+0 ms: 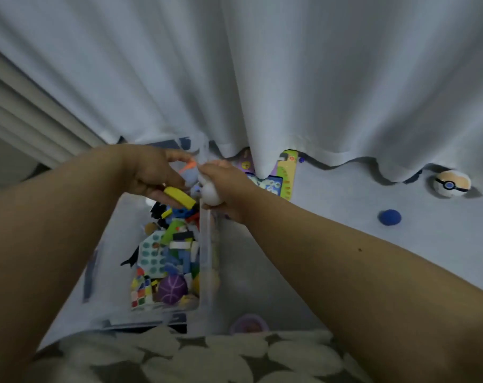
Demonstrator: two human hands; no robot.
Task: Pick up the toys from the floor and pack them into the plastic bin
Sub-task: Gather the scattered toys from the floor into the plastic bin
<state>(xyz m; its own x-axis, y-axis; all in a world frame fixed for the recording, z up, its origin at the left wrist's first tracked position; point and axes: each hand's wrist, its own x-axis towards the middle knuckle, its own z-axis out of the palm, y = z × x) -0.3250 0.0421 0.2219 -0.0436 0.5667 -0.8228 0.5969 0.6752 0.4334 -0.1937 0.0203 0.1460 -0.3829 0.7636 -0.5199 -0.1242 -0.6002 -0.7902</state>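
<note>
Left hand: fingers curled, holding a yellow curved toy against their undersides; the thumb reaches toward an orange piece at its 1 o'clock. Right hand: fingers wrapped round a white ball, which bulges out below the knuckles. Both hands meet over the far end of the clear plastic bin — the right hand just above its right wall, the left hand over its inside.

Bin contents, from 12 o'clock toward 6 o'clock: black and blue bricks, a green block, a white sheet with teal dots, a puzzle cube with mixed colours and a purple ball with curved white lines. No writing on any of these can be read.

Hard to make out: a bluish soft shape between the two hands is blurred and mostly covered by the fingers; the bin's left wall is smeared by motion; a pink-and-purple round thing at 6 o'clock outside the bin is out of focus.

Surroundings: a pale curtain hangs across the far side, its hem covering the upper part of a colourful play board at the right hand's 3 o'clock — its printing is too small to read. Farther along at 3 o'clock lie a dark blue ball on the grey floor and a cream-and-white ball with a blue band, half under the hem. A patterned cloth fills the near edge.
</note>
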